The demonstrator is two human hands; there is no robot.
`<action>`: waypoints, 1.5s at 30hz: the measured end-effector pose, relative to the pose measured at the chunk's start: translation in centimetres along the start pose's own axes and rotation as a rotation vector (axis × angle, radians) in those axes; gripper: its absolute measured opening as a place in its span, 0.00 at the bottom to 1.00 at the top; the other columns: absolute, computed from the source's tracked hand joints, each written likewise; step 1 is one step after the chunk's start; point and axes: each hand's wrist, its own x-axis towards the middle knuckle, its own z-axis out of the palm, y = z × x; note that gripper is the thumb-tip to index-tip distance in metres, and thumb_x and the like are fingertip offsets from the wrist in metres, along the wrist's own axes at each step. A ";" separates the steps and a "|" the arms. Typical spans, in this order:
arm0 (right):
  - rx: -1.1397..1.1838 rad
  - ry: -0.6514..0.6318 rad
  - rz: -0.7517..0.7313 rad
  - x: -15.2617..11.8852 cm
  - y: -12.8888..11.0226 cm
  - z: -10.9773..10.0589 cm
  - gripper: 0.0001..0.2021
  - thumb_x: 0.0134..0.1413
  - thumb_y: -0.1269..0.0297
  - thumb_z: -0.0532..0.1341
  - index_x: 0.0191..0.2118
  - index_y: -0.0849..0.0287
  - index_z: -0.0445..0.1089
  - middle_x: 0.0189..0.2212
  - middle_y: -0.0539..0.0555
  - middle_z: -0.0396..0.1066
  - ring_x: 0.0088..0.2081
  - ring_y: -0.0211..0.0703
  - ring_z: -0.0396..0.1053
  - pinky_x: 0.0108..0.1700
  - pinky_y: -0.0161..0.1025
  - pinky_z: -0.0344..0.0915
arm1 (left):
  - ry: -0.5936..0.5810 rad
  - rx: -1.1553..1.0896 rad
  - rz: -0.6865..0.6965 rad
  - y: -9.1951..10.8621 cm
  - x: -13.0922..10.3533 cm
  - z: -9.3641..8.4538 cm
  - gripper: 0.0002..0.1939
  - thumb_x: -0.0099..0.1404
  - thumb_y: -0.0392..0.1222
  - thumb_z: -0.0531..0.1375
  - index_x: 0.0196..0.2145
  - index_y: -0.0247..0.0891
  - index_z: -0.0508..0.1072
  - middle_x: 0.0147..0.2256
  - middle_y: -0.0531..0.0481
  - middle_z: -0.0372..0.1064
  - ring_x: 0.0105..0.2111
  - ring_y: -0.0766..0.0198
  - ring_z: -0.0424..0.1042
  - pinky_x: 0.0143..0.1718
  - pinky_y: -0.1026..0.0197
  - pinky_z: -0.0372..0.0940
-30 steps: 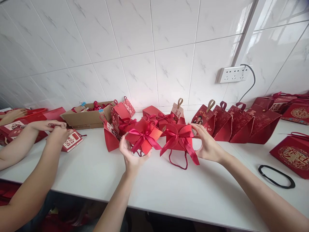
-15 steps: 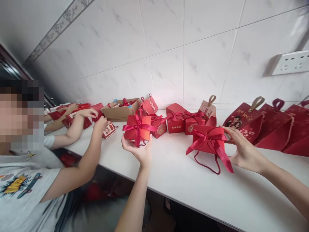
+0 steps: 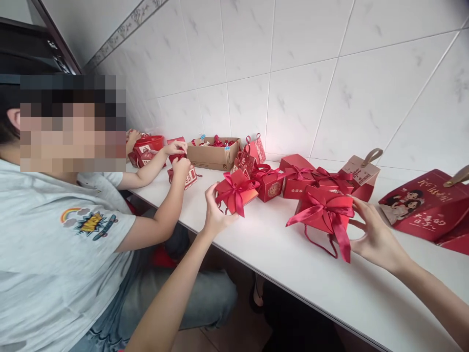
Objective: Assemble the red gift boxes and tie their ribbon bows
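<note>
My left hand (image 3: 217,215) grips a small red gift box (image 3: 246,196) with a ribbon bow on its top, tilted, close to the boxes at the back. Around a second red gift box (image 3: 311,199), my right hand (image 3: 373,234) is closed from the right side. That box carries a wide satin bow (image 3: 324,209), and a dark red cord (image 3: 320,247) loops down from it. Behind them stand a bowed red box with a gold emblem (image 3: 271,188) and a red box with gold characters (image 3: 293,188).
A person (image 3: 110,220) sits at my left, both hands on a small red box (image 3: 190,178). Along the tiled wall stand a cardboard carton (image 3: 212,159) of red items and a pink-topped box (image 3: 361,176). A larger printed red box (image 3: 421,205) is at the right of the white table (image 3: 278,244).
The view has swung left, showing more of the person beside me. My left hand has turned its box and moved it nearer the back boxes. My right hand keeps its box.
</note>
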 end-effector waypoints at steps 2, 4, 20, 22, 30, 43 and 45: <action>0.060 -0.001 0.020 0.8 -1.0 1.2 0.43 0.38 0.57 0.69 0.61 0.45 0.48 0.54 0.60 0.54 0.55 0.58 0.58 0.45 0.49 0.72 | 0.002 0.029 -0.006 -0.4 -0.1 0.2 0.50 0.38 0.38 0.69 0.56 0.41 0.49 0.56 0.37 0.51 0.56 0.49 0.57 0.51 0.53 0.62; 0.133 -0.009 0.022 1.7 -1.9 2.4 0.45 0.37 0.58 0.69 0.61 0.45 0.47 0.55 0.60 0.53 0.56 0.59 0.58 0.46 0.50 0.71 | 0.047 0.059 -0.051 -0.7 -0.3 0.6 0.49 0.39 0.37 0.69 0.56 0.41 0.49 0.56 0.38 0.51 0.56 0.49 0.57 0.52 0.52 0.61; 0.237 -0.067 -0.018 5.6 -5.0 8.1 0.49 0.35 0.58 0.70 0.62 0.44 0.43 0.57 0.60 0.49 0.60 0.59 0.51 0.49 0.55 0.69 | 0.152 -0.032 -0.195 -1.4 -0.2 0.3 0.47 0.44 0.35 0.66 0.57 0.41 0.47 0.56 0.37 0.52 0.55 0.52 0.60 0.50 0.54 0.63; 0.201 -0.063 -0.035 5.6 -5.1 8.0 0.49 0.35 0.58 0.70 0.62 0.45 0.42 0.57 0.60 0.48 0.59 0.59 0.52 0.48 0.55 0.69 | 0.176 -0.020 -0.187 -1.7 -0.2 0.3 0.47 0.44 0.35 0.66 0.58 0.42 0.47 0.57 0.38 0.51 0.57 0.51 0.57 0.53 0.53 0.61; 0.132 -0.022 -0.061 5.0 -6.4 7.9 0.48 0.36 0.60 0.69 0.63 0.45 0.43 0.54 0.59 0.50 0.53 0.54 0.58 0.47 0.51 0.70 | 0.098 -0.135 -0.196 -2.1 -0.4 0.1 0.48 0.45 0.38 0.67 0.59 0.44 0.47 0.57 0.39 0.52 0.54 0.51 0.61 0.52 0.50 0.61; 0.102 -0.037 -0.075 4.5 -7.1 8.1 0.49 0.37 0.59 0.70 0.63 0.43 0.42 0.54 0.58 0.50 0.54 0.54 0.57 0.46 0.50 0.71 | 0.044 -0.275 -0.189 -1.9 -0.3 -0.1 0.52 0.43 0.52 0.70 0.60 0.46 0.48 0.58 0.37 0.52 0.56 0.46 0.60 0.47 0.54 0.65; 0.107 -0.039 -0.075 4.4 -7.1 8.2 0.49 0.37 0.59 0.70 0.63 0.43 0.42 0.54 0.58 0.51 0.54 0.54 0.57 0.45 0.50 0.71 | 0.048 -0.280 -0.179 -2.0 -0.3 -0.1 0.51 0.43 0.52 0.69 0.60 0.46 0.48 0.58 0.37 0.51 0.57 0.45 0.58 0.48 0.53 0.65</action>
